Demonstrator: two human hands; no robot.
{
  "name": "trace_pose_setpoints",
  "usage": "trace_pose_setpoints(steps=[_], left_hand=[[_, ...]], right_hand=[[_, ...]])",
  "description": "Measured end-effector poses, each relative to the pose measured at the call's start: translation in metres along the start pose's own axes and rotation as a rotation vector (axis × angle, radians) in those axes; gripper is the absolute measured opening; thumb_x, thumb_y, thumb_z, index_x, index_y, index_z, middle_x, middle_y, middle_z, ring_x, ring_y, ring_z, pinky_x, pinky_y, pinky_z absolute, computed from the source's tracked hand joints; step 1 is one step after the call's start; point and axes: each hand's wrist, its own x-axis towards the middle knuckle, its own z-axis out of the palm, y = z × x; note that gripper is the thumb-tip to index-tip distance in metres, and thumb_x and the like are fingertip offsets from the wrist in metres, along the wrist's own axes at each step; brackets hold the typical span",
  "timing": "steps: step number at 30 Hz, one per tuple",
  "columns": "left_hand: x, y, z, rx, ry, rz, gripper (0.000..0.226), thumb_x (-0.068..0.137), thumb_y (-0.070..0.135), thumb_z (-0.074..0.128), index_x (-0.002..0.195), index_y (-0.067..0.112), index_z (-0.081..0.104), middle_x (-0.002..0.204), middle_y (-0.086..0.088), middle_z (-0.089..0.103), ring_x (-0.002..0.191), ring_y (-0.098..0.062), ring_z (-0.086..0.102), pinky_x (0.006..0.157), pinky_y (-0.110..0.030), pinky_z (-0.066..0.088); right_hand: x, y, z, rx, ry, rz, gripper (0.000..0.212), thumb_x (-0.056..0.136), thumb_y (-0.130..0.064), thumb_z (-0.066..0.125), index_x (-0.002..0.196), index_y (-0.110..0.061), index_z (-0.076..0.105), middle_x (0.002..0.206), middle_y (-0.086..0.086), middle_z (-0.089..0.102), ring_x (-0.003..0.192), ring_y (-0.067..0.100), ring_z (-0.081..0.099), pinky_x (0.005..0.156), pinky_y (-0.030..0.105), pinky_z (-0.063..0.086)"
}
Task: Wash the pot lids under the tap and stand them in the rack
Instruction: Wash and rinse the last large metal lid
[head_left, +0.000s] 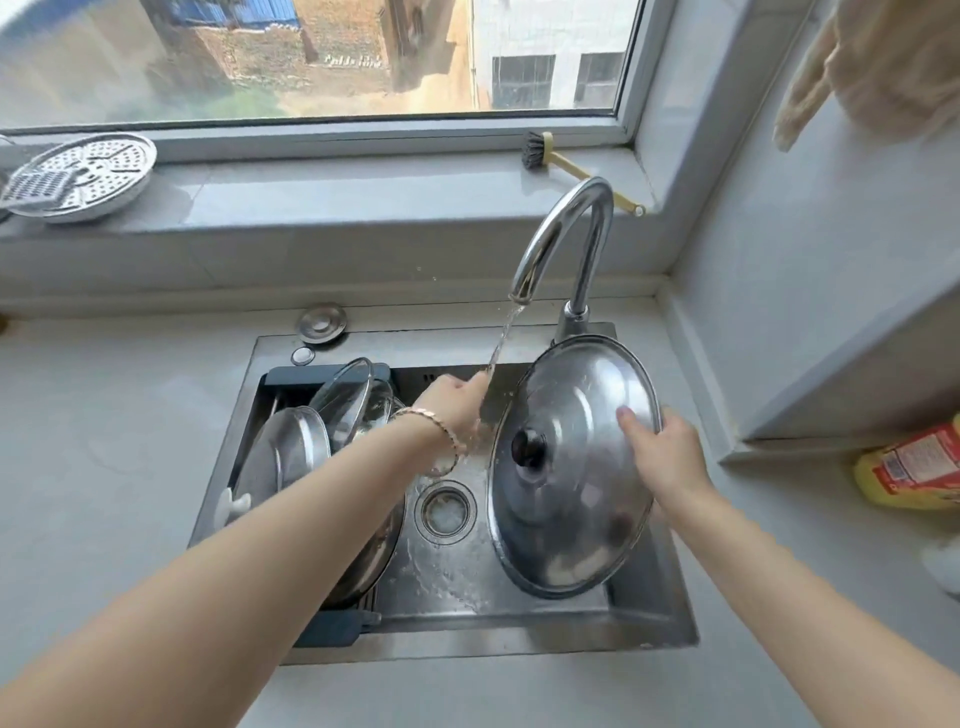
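A large steel pot lid (571, 467) with a black knob stands tilted on its edge at the right side of the sink (467, 571). My right hand (660, 452) grips its right rim, thumb on the top face. My left hand (457, 405) is stretched out under the running stream from the tap (561, 239), fingers fairly straight, holding nothing. On the left of the sink a dark rack (332, 623) carries a glass lid (348, 400) and a steel lid (291, 457) standing upright, with another big lid partly hidden under my left forearm.
The drain (445, 512) lies in the wet sink floor. A perforated steamer tray (83, 174) and a dish brush (540, 153) sit on the window sill. A yellow bag (914, 470) lies on the counter at right, below a cabinet.
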Motion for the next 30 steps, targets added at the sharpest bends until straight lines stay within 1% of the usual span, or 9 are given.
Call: trace_pose_setpoints(steps=[3,5,9,11,13,16,21,25,30], left_hand=[[0.010,-0.047,-0.005,-0.011,0.046,-0.226,0.048,0.097,0.039,0.033,0.124,0.002,0.048,0.117,-0.020,0.055,0.105,-0.030,0.054,0.100,-0.044,0.044],[0.008,-0.067,-0.008,-0.092,0.041,-0.333,0.059,0.095,0.044,0.032,0.138,0.003,0.035,0.131,-0.020,0.048,0.116,-0.033,0.050,0.101,-0.047,0.042],[0.019,-0.083,-0.020,-0.402,0.087,-0.355,0.073,0.082,0.062,0.038,0.130,0.008,0.047,0.121,-0.014,0.060,0.106,-0.033,0.059,0.093,-0.052,0.048],[0.025,-0.080,-0.032,-0.556,0.172,-0.282,0.072,0.077,0.058,0.044,0.127,0.006,0.049,0.114,-0.011,0.063,0.102,-0.032,0.061,0.092,-0.053,0.048],[0.013,-0.062,-0.046,-0.518,0.305,-0.182,0.065,0.087,0.051,0.040,0.128,0.001,0.048,0.112,-0.010,0.058,0.104,-0.032,0.058,0.097,-0.047,0.046],[-0.001,-0.046,-0.064,-0.414,0.548,-0.056,0.056,0.098,0.044,0.026,0.122,0.000,0.051,0.102,-0.002,0.058,0.099,-0.027,0.056,0.092,-0.031,0.041],[-0.026,-0.037,-0.078,-0.429,0.769,0.153,0.050,0.099,0.042,0.026,0.116,0.007,0.057,0.098,-0.007,0.058,0.089,-0.026,0.053,0.071,-0.022,0.039],[-0.029,-0.036,-0.087,-0.341,0.811,0.228,0.046,0.098,0.041,0.030,0.064,0.014,0.044,0.060,-0.003,0.043,0.058,-0.020,0.041,0.049,-0.020,0.036],[-0.023,-0.008,-0.071,-0.054,0.669,0.262,0.045,0.097,0.030,0.037,0.056,0.013,0.031,0.055,-0.002,0.033,0.052,-0.017,0.031,0.042,-0.013,0.030]], right_hand=[[0.013,0.016,-0.012,0.314,0.030,0.254,0.018,0.093,-0.018,0.054,0.099,-0.002,0.060,0.103,0.022,0.065,0.091,0.033,0.062,0.085,0.041,0.050],[0.014,0.019,-0.013,0.427,-0.006,0.330,0.024,0.096,-0.019,0.049,0.111,-0.002,0.057,0.094,0.013,0.065,0.078,0.023,0.065,0.076,0.038,0.052],[0.012,0.022,-0.004,0.632,-0.063,0.471,0.030,0.097,-0.034,0.044,0.112,-0.011,0.056,0.093,0.003,0.065,0.052,0.007,0.066,0.056,0.030,0.051],[0.012,0.027,0.006,0.659,-0.081,0.546,0.039,0.096,-0.040,0.041,0.115,-0.010,0.055,0.099,0.004,0.069,0.054,0.008,0.066,0.062,0.031,0.050],[0.009,0.029,0.020,0.678,-0.122,0.596,0.043,0.096,-0.043,0.038,0.116,-0.010,0.054,0.077,0.002,0.074,0.054,0.009,0.065,0.075,0.034,0.047],[0.004,0.028,0.051,0.689,-0.201,0.636,0.049,0.094,-0.048,0.036,0.118,-0.010,0.056,0.095,0.009,0.072,0.088,0.022,0.064,0.087,0.041,0.046],[0.013,0.025,0.088,0.492,-0.317,0.572,0.055,0.092,-0.054,0.037,0.120,-0.011,0.057,0.115,0.010,0.066,0.108,0.026,0.062,0.100,0.044,0.045],[0.025,0.026,0.091,0.149,-0.488,0.477,0.023,0.097,-0.029,0.044,0.103,-0.011,0.057,0.091,0.008,0.064,0.078,0.018,0.062,0.070,0.026,0.053],[0.045,0.044,0.068,-0.205,-0.489,0.393,0.012,0.093,-0.015,0.046,0.097,-0.011,0.056,0.073,0.004,0.054,0.060,0.011,0.049,0.051,0.017,0.043]])
